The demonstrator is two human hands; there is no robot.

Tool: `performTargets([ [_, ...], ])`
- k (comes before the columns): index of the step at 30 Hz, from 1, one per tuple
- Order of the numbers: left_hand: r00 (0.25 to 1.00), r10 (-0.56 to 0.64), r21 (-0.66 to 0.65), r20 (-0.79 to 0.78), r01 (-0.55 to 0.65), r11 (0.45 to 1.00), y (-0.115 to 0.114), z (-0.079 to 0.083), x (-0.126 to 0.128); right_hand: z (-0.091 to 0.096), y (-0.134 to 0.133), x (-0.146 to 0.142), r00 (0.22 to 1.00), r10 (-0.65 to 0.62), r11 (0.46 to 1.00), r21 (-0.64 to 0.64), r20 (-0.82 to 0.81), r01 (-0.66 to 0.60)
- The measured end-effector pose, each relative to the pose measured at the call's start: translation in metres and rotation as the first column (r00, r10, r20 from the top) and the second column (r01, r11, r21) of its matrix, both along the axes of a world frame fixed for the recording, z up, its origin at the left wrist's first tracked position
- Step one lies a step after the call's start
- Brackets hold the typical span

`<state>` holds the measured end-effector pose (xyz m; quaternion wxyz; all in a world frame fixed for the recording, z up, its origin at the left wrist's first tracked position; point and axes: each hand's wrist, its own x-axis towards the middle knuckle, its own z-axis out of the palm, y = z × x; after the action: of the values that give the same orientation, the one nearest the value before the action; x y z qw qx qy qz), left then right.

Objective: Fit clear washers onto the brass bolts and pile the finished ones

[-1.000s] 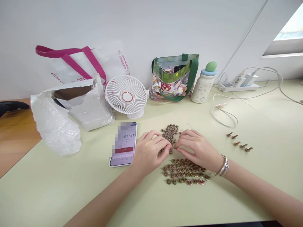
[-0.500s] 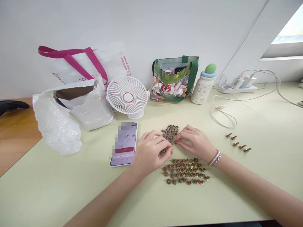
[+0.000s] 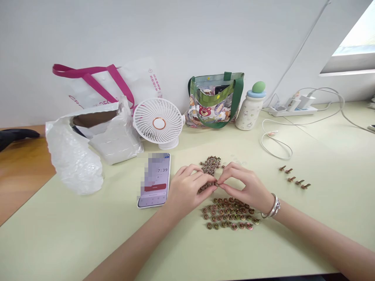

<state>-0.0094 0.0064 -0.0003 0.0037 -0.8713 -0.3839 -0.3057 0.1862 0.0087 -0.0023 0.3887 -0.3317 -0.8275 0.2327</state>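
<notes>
My left hand (image 3: 187, 188) and my right hand (image 3: 245, 186) meet fingertip to fingertip over the pale green table (image 3: 88, 234). Both pinch a small brass-coloured metal piece (image 3: 216, 183) between them. Just beyond the fingers lies a loose pile of the same small metal parts (image 3: 210, 164). In front of my hands, several more of these parts (image 3: 230, 214) lie laid out in neat rows. A silver bracelet (image 3: 272, 207) sits on my right wrist.
A phone (image 3: 154, 180) showing a timer lies left of my hands. Behind are a white desk fan (image 3: 159, 123), bubble-wrap bags (image 3: 74, 156), a pink-handled bag (image 3: 96, 84), a green cartoon tote (image 3: 215, 99), a bottle (image 3: 252, 106). Several small screws (image 3: 294, 177), a white cable (image 3: 277, 142) and power strip (image 3: 293, 107) lie right.
My right hand reached to the loose pile, then drew back toward my left hand; the fingertips now pinch together again. The timer advanced by about two seconds.
</notes>
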Motion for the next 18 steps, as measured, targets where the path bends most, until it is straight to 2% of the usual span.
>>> performTargets([
  [8,0.995,0.046,0.122,0.084,-0.056,0.991,-0.0017,0.0032,-0.0002,0.0001,0.0003,0.0002,0.997,0.038,0.999,-0.027,0.064,-0.036],
  [13,0.994,0.011,0.164,0.105,-0.028,0.986,-0.0027,0.003,0.0,-0.0022,0.0003,-0.0008,0.995,-0.001,0.998,-0.058,0.1,0.006],
  [18,0.994,-0.014,0.179,0.108,-0.006,0.984,-0.0029,0.0023,0.0003,-0.0041,0.0011,-0.0001,0.99,0.023,0.996,-0.086,0.138,-0.012],
])
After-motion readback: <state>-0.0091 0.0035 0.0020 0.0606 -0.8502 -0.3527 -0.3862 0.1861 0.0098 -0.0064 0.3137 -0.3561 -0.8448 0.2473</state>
